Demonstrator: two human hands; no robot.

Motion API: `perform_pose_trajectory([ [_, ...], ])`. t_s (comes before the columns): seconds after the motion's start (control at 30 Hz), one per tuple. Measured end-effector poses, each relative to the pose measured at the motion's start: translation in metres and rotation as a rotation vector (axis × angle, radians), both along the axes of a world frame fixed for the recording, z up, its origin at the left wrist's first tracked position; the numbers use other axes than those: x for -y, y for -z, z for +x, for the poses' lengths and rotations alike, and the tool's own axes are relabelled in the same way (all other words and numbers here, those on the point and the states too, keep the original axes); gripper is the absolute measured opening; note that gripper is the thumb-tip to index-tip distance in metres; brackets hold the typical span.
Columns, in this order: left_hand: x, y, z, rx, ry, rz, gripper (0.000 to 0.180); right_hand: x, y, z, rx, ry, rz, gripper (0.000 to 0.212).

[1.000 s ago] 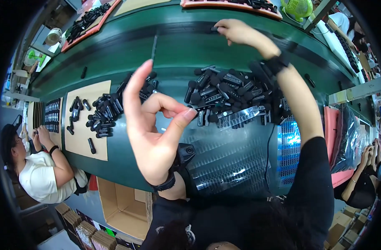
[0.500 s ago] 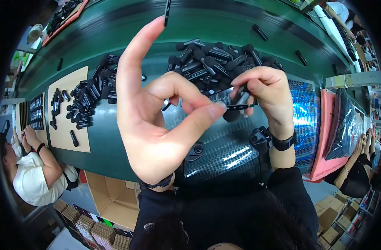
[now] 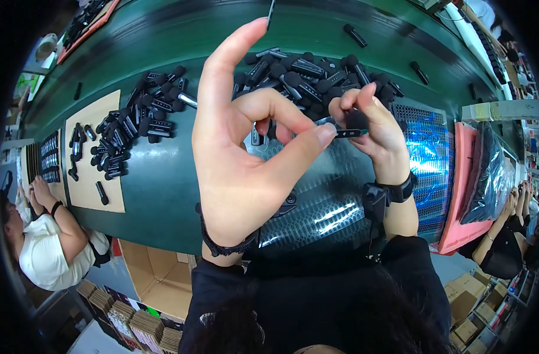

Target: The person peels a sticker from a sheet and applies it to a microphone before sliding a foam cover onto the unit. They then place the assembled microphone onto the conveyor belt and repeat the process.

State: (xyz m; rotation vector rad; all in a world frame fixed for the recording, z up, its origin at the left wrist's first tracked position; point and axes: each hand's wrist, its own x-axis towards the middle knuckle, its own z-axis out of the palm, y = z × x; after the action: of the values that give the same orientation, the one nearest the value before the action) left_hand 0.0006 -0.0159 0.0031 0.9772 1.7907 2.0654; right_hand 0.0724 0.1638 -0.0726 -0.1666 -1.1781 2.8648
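Small black clip [image 3: 351,133] between right hand [image 3: 372,127] fingers [image 3: 346,106]; left thumb [image 3: 308,147] touching

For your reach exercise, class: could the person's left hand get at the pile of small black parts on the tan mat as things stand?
Probably yes. The left hand is raised with nothing visibly gripped, and the pile lies uncovered on the tan mat to its left, nothing between.
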Motion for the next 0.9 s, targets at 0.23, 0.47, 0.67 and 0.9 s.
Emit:
perform_pose_trajectory([
  [0.23,-0.001,0.001,0.001,0.051,0.029,0.021,0.072,0.028,-0.044,0.019,0.069,0.157,0.496,0.027],
  [0.47,0.0,-0.001,0.0,0.087,0.102,0.005,0.074,0.039,-0.067,0.03,-0.135,0.311,1.371,0.033],
  [0.67,-0.001,-0.001,0.004,0.104,0.128,-0.025,0.076,0.041,-0.074,0.033,-0.154,0.309,1.496,0.034],
  [0.9,-0.002,-0.001,0.005,0.096,0.114,-0.019,0.076,0.043,-0.075,0.036,-0.131,0.315,1.45,0.032],
])
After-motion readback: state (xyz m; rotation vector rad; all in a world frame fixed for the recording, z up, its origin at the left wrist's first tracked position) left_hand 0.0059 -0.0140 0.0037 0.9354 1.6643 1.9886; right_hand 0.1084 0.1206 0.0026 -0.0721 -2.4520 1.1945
